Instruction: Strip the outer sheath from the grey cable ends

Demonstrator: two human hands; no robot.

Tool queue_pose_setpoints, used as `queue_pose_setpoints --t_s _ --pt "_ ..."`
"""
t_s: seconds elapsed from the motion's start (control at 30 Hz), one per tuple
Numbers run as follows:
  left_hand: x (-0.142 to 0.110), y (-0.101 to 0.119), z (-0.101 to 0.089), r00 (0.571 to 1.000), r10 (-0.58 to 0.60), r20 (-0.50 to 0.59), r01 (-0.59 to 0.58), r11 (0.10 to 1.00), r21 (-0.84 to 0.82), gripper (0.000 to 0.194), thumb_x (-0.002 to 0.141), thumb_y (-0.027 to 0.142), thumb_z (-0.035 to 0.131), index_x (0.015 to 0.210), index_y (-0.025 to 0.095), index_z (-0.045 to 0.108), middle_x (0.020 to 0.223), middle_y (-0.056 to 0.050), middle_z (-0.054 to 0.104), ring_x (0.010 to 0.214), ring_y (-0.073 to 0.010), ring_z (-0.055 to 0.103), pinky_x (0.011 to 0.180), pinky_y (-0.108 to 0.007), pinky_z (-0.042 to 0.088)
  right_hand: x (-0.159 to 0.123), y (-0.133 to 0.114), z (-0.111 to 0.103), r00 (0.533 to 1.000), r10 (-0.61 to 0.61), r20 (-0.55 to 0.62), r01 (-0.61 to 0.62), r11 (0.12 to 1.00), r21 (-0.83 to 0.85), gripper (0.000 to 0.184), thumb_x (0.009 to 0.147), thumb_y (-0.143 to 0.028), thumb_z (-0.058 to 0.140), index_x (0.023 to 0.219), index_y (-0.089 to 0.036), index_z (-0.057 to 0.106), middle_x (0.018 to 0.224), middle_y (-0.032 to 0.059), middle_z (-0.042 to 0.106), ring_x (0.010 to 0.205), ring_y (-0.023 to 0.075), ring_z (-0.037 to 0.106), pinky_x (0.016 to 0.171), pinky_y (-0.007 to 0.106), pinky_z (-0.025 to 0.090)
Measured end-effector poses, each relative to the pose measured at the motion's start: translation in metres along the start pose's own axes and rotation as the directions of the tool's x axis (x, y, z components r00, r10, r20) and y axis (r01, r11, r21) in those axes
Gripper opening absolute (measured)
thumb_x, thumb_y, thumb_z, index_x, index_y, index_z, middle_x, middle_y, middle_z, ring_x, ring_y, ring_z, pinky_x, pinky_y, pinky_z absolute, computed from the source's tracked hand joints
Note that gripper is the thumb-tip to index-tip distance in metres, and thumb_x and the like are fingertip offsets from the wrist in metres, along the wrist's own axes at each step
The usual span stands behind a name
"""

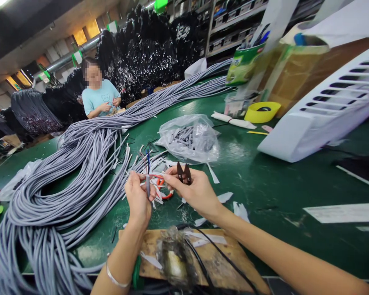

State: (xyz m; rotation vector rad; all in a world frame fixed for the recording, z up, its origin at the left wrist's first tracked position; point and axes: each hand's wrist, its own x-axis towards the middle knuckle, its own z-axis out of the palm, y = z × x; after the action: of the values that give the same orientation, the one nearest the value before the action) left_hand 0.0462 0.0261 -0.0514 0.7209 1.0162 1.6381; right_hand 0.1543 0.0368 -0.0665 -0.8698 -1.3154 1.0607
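My left hand (138,203) is closed round the end of a grey cable (148,186), which stands nearly upright between thumb and fingers. Thin blue and dark wires (148,161) stick up from its cut end, and a red wire (155,176) runs sideways towards my right hand (198,190). That hand is closed on a pair of cutters (183,173), their dark jaws pointing up and slightly apart. Its thumb and fingertips pinch at the red wire. An orange-red curved piece (166,196), which looks like the cutters' handle, shows below the fingers.
A thick bundle of grey cables (80,159) covers the table's left. Behind my hands lies a clear bag of grey sleeves (189,139). Nearest me is a wooden board (221,262) with a taped device (176,258). A white slatted object (326,102) stands right; a person (100,96) works opposite.
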Motion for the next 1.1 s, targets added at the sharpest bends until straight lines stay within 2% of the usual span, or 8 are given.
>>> queue_pose_setpoints --t_s 0.1,0.23,0.43,0.5,0.57,0.7,0.87,1.1 --pt "0.001 0.004 -0.001 0.999 -0.029 0.033 0.03 0.998 -0.056 0.049 0.056 0.059 0.066 0.068 0.015 0.048 0.064 -0.001 0.064 0.028 0.0013 0.031 0.03 -0.014 0.018 -0.001 0.004 0.005 0.996 0.081 0.044 -0.084 0.995 0.061 0.022 0.067 -0.037 0.059 0.064 -0.016 0.052 0.044 -0.0052 0.048 0.036 0.006 0.035 0.034 0.02 0.027" --pt "0.003 0.007 -0.004 0.988 -0.073 0.137 0.076 0.997 -0.014 0.042 0.049 0.041 0.078 0.074 0.012 0.062 0.055 0.003 0.057 0.03 0.0027 0.027 0.032 -0.014 0.018 0.002 0.009 0.006 0.978 0.102 0.181 -0.109 0.993 0.035 0.021 0.069 -0.035 0.054 0.06 -0.017 0.051 0.044 -0.0058 0.045 0.038 0.0066 0.036 0.038 0.021 0.029" --pt "0.008 0.015 -0.01 1.0 0.001 0.026 0.0 0.999 -0.035 0.029 0.047 0.03 0.077 0.064 0.01 0.064 0.049 0.004 0.053 0.03 0.0032 0.027 0.032 -0.014 0.014 0.02 0.016 -0.015 1.0 0.021 -0.01 -0.023 0.957 -0.29 0.025 0.075 -0.038 0.05 0.07 -0.016 0.059 0.063 0.0017 0.061 0.058 0.0134 0.054 0.055 0.025 0.041" --pt "0.01 0.018 -0.012 0.998 0.063 -0.011 -0.063 0.998 -0.011 0.027 0.047 0.029 0.077 0.061 0.01 0.064 0.046 0.005 0.051 0.03 0.0032 0.025 0.032 -0.014 0.013 0.021 0.016 -0.02 0.998 0.0 0.061 0.029 0.873 -0.488 0.026 0.079 -0.038 0.048 0.075 -0.016 0.062 0.069 0.0042 0.064 0.061 0.0157 0.056 0.057 0.027 0.041" --pt "0.011 0.019 -0.013 0.995 0.101 -0.007 -0.101 0.995 0.029 0.026 0.048 0.029 0.076 0.06 0.01 0.063 0.045 0.005 0.05 0.03 0.0032 0.024 0.032 -0.014 0.012 0.018 0.018 -0.02 0.972 0.022 0.234 0.145 0.729 -0.669 0.025 0.08 -0.035 0.049 0.077 -0.016 0.065 0.072 0.0065 0.066 0.063 0.0174 0.057 0.058 0.027 0.04" --pt "0.013 0.017 -0.014 0.989 0.141 0.042 -0.145 0.979 0.14 0.022 0.051 0.027 0.074 0.059 0.01 0.062 0.043 0.006 0.05 0.031 0.0024 0.024 0.033 -0.013 0.015 0.013 0.027 -0.01 0.883 0.073 0.464 0.356 0.539 -0.763 0.019 0.083 -0.024 0.05 0.083 -0.017 0.068 0.084 0.0087 0.066 0.081 0.0187 0.058 0.07 0.026 0.04" --pt "0.014 0.014 -0.018 0.979 0.19 0.075 -0.202 0.957 0.206 0.018 0.052 0.025 0.072 0.056 0.01 0.062 0.037 0.006 0.048 0.031 0.001 0.027 0.033 -0.014 0.018 0.018 0.037 0.003 0.901 0.184 0.393 0.271 0.468 -0.841 0.023 0.085 -0.023 0.044 0.086 -0.019 0.067 0.081 0.0067 0.067 0.077 0.0171 0.061 0.066 0.024 0.039" --pt "0.023 0.024 -0.024 0.983 0.183 0.006 -0.183 0.979 0.084 0.024 0.052 0.028 0.073 0.058 0.009 0.059 0.043 0.004 0.053 0.03 0.0026 0.022 0.032 -0.014 0.013 0.022 0.029 0.012 0.909 0.353 0.22 0.138 0.241 -0.961 0.024 0.08 -0.025 0.053 0.095 -0.009 0.061 0.088 0.0178 0.065 0.087 0.0293 0.061 0.067 0.034 0.044"
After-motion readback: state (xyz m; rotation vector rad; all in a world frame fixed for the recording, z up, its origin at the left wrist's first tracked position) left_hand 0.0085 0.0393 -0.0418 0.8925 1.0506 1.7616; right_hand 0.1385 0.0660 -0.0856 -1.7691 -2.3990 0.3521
